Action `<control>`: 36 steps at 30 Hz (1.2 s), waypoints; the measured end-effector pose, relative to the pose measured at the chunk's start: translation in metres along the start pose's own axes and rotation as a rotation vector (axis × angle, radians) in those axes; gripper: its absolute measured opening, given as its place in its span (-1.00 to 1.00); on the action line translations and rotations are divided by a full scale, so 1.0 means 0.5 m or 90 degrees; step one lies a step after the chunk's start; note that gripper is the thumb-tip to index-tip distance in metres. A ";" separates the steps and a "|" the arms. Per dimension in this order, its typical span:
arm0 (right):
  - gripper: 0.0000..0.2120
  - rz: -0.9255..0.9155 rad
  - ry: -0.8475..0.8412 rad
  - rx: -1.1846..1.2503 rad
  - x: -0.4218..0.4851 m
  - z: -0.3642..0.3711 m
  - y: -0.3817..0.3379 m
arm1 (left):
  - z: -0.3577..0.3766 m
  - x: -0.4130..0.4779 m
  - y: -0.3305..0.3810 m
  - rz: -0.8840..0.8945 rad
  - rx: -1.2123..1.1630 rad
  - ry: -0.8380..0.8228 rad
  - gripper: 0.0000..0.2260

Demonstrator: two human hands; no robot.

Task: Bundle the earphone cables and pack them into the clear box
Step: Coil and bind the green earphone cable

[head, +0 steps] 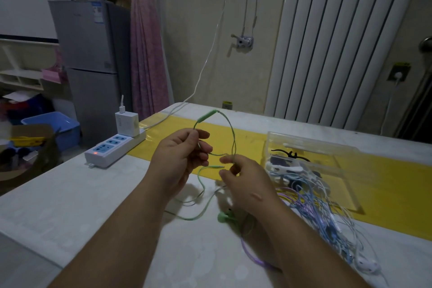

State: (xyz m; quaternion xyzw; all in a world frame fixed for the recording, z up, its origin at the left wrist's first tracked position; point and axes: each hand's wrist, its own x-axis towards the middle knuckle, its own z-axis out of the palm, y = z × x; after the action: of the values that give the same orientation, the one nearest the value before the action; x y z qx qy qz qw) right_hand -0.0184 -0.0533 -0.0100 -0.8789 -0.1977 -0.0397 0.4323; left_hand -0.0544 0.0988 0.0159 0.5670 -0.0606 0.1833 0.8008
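Observation:
A green earphone cable point(230, 128) arcs up between my two hands above the table, its inline remote at the top of the loop. My left hand point(180, 161) grips one side of the loop in curled fingers. My right hand point(243, 182) pinches the other side between thumb and fingers. The jack plug sticks out between the hands, and the green earbuds point(225, 217) lie on the table below my right wrist. A clear box point(311, 147) stands open at the right with several bundled earphones inside. A tangle of blue, purple and white earphone cables point(327, 217) lies in front of it.
A white power strip point(114, 149) with a charger block plugged in sits at the table's left edge, its white cord running up the wall. A yellow strip point(233, 133) crosses the white table. A radiator stands behind; a fridge and blue bin are at left.

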 end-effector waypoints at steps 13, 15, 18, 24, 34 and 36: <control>-0.85 -0.002 0.083 -0.045 -0.008 -0.012 -0.008 | -0.002 0.004 -0.007 0.002 0.044 0.010 -0.77; -0.83 0.010 0.104 -0.093 -0.007 -0.016 -0.010 | -0.011 0.014 -0.013 0.035 0.114 0.095 -0.76; -0.82 0.014 0.140 -0.096 -0.007 -0.028 -0.013 | -0.019 0.029 -0.015 0.063 0.153 0.252 -0.75; -0.70 0.050 0.113 -0.059 -0.001 -0.030 0.001 | -0.037 0.033 -0.009 0.063 0.100 0.377 -0.79; -0.77 -0.017 0.004 0.164 -0.015 -0.033 -0.024 | -0.038 0.018 -0.016 -0.010 0.518 0.388 -0.66; -0.79 -0.031 0.011 0.137 -0.014 -0.024 -0.020 | -0.033 0.012 -0.015 0.004 0.642 0.380 -0.55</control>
State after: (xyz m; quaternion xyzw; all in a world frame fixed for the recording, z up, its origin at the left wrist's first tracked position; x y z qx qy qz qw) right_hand -0.0276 -0.0594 0.0034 -0.8220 -0.2181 -0.0361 0.5248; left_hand -0.0479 0.1132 0.0051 0.8015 0.2610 0.3435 0.4140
